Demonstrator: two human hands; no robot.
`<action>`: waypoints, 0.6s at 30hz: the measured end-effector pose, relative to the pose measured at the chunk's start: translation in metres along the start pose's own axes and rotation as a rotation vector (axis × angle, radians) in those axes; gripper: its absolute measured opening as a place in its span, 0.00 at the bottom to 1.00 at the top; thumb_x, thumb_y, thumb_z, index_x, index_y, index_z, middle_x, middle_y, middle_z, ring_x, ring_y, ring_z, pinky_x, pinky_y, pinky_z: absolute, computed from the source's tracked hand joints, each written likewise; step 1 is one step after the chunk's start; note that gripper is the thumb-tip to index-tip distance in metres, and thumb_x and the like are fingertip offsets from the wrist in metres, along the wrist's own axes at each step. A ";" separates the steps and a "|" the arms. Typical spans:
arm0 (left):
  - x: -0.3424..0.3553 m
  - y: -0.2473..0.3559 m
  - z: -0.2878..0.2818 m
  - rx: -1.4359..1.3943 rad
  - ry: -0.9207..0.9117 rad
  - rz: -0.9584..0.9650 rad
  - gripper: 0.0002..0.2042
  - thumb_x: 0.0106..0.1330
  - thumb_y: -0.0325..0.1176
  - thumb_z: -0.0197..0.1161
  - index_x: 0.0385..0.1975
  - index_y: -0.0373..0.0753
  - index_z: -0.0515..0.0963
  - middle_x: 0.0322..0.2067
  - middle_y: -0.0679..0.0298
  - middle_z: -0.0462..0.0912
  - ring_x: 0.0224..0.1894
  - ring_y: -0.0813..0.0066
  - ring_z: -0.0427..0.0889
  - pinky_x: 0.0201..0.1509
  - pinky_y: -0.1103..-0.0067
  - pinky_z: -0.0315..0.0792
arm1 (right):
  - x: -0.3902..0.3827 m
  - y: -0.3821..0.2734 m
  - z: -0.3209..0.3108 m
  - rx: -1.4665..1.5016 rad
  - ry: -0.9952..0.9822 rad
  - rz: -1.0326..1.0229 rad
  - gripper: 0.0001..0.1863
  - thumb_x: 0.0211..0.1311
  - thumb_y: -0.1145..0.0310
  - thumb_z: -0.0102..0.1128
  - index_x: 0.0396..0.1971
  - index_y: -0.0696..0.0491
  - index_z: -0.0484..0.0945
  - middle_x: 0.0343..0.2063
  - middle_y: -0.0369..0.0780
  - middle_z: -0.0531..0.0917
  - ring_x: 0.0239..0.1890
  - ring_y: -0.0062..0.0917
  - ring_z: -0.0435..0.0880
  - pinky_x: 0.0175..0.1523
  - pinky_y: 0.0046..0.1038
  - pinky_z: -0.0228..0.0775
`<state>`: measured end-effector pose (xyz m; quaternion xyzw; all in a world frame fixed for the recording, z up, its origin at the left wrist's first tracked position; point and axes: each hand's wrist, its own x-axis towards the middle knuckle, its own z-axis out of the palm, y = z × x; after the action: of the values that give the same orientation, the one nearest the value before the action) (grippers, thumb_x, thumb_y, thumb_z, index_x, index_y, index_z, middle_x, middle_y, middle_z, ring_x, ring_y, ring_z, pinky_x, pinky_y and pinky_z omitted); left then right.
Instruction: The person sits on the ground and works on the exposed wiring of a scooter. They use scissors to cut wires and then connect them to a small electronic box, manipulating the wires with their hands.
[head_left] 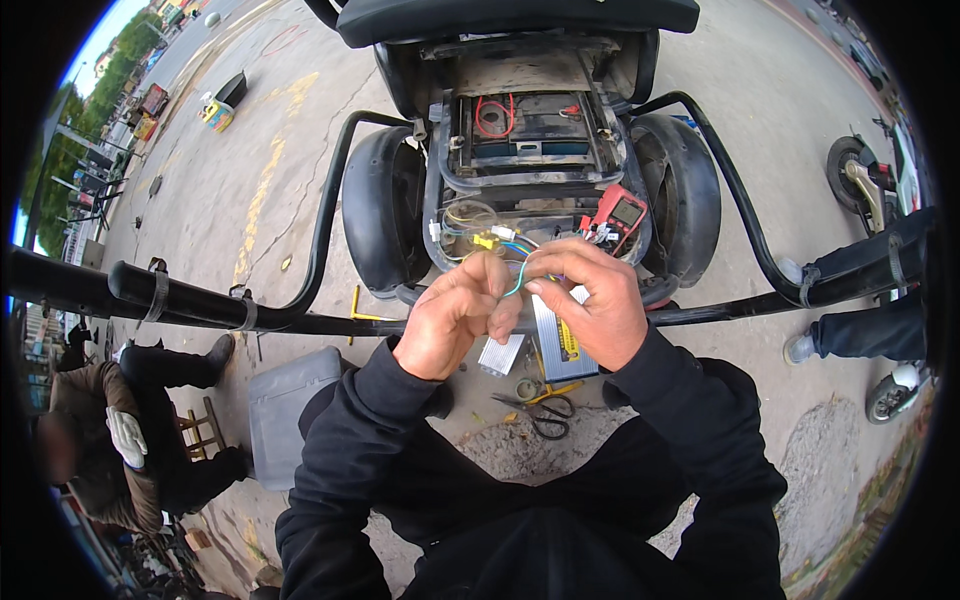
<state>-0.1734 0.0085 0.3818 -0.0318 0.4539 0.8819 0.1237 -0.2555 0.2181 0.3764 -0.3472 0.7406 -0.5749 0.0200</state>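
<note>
My left hand is closed in a pinch on a thin green wire. Beside it, my right hand grips the same wire between thumb and finger, over a silver finned controller box with a yellow label. Behind both hands, a wire bundle with white and yellow connectors lies on the open black frame of a vehicle, next to a red meter. A smaller silver part, a tape roll and black scissors are on the ground below.
Black tubular bars cross either side. A seated person with a white glove is at left, beside a grey plastic case. Another person's legs show at right near a parked two-wheeler. A yellow T-handle tool lies beyond the bar.
</note>
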 end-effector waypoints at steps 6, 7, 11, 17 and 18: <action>-0.007 0.000 -0.005 0.238 0.059 0.041 0.17 0.81 0.45 0.60 0.32 0.41 0.70 0.25 0.70 0.69 0.28 0.77 0.70 0.41 0.74 0.73 | -0.009 -0.001 -0.003 -0.234 -0.018 -0.246 0.09 0.63 0.77 0.77 0.42 0.53 0.90 0.38 0.40 0.91 0.38 0.37 0.91 0.41 0.38 0.84; -0.007 -0.001 -0.005 0.308 0.073 0.026 0.19 0.82 0.48 0.61 0.31 0.42 0.70 0.24 0.70 0.68 0.27 0.78 0.69 0.40 0.74 0.73 | -0.011 -0.002 -0.003 -0.219 -0.020 -0.244 0.09 0.63 0.77 0.78 0.42 0.53 0.90 0.38 0.40 0.91 0.38 0.37 0.91 0.41 0.38 0.83; -0.005 -0.008 0.000 0.242 0.232 -0.002 0.21 0.86 0.49 0.60 0.34 0.38 0.77 0.22 0.72 0.71 0.22 0.81 0.66 0.34 0.76 0.72 | -0.017 -0.004 0.001 -0.286 -0.022 -0.321 0.10 0.60 0.78 0.78 0.41 0.55 0.88 0.38 0.38 0.89 0.35 0.35 0.90 0.38 0.35 0.83; -0.014 -0.003 -0.001 0.442 0.113 -0.054 0.14 0.85 0.41 0.67 0.44 0.35 0.87 0.30 0.74 0.82 0.30 0.88 0.74 0.35 0.83 0.68 | -0.022 -0.005 0.003 -0.442 0.021 -0.578 0.16 0.51 0.76 0.75 0.43 0.57 0.89 0.38 0.40 0.88 0.31 0.30 0.89 0.32 0.30 0.81; -0.018 0.001 -0.003 0.473 0.069 -0.065 0.13 0.84 0.39 0.69 0.45 0.34 0.87 0.31 0.75 0.83 0.33 0.89 0.74 0.37 0.83 0.68 | -0.026 -0.007 0.001 -0.435 -0.014 -0.567 0.15 0.52 0.77 0.75 0.42 0.58 0.88 0.38 0.41 0.88 0.31 0.30 0.89 0.32 0.30 0.81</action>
<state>-0.1562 0.0023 0.3837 -0.0468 0.6504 0.7450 0.1406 -0.2325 0.2306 0.3725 -0.5390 0.7196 -0.3843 -0.2096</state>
